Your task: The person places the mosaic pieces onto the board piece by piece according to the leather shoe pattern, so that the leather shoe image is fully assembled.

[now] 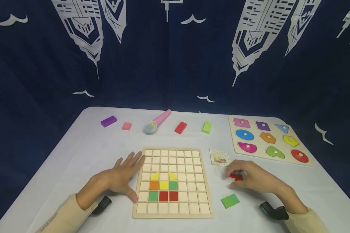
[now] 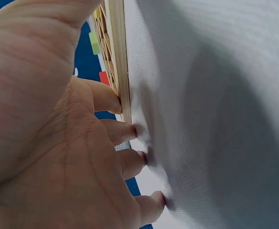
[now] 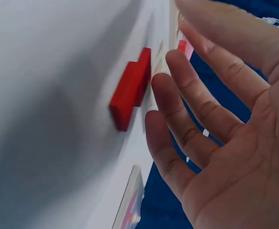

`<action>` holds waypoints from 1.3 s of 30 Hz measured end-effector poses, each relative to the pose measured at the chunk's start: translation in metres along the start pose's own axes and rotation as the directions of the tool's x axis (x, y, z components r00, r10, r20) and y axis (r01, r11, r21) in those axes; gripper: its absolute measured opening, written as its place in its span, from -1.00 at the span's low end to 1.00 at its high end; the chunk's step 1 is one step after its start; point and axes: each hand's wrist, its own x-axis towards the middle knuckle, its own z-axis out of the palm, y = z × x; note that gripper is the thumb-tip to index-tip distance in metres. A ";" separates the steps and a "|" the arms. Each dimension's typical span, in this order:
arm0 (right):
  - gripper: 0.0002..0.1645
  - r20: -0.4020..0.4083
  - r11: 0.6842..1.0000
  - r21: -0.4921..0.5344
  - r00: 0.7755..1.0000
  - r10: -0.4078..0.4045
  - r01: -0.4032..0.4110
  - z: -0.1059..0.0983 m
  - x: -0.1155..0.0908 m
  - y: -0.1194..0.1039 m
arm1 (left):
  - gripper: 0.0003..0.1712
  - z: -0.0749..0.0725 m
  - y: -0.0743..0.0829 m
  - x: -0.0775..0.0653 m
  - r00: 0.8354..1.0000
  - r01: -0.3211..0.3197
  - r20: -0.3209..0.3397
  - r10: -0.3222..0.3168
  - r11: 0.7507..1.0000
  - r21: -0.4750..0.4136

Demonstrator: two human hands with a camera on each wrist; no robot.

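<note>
A wooden grid board (image 1: 192, 168) lies on the table with colored tiles in some cells: yellow quarter-rounds, orange, yellow, green and red squares (image 1: 163, 196). My left hand (image 1: 121, 178) is spread along the board's left edge, thumb and index finger at the rim; in the left wrist view its other fingertips (image 2: 158, 198) rest on the tabletop. To the right of the board, my right hand (image 1: 253, 176) hovers at two red tiles (image 3: 125, 95), one partly over the other. The right wrist view shows its fingers relaxed and apart from them. Two green tiles (image 1: 230, 201) lie nearer me.
A small printed pattern card (image 1: 220, 153) lies beyond the right hand. At the far right is a shape puzzle board (image 1: 233, 134). Along the back sit a purple block (image 1: 109, 121), pink block (image 1: 126, 126), toy microphone (image 1: 160, 119), red block (image 1: 180, 127) and light green block (image 1: 206, 127).
</note>
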 end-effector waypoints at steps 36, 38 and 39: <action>-0.61 0.079 0.997 -0.064 0.996 0.051 -0.046 0.027 -0.029 -0.017 | 0.66 0.000 -0.001 0.002 1.000 0.008 0.002 -0.008 1.000 0.003; -0.62 0.072 0.998 -0.057 0.997 0.027 -0.023 0.028 -0.028 -0.017 | 0.66 0.000 0.000 0.002 1.000 0.008 0.002 -0.008 1.000 0.006; -0.63 0.069 0.999 -0.050 0.998 0.009 -0.006 0.029 -0.027 -0.017 | 0.66 0.000 0.000 0.002 1.000 0.004 0.001 -0.004 1.000 0.006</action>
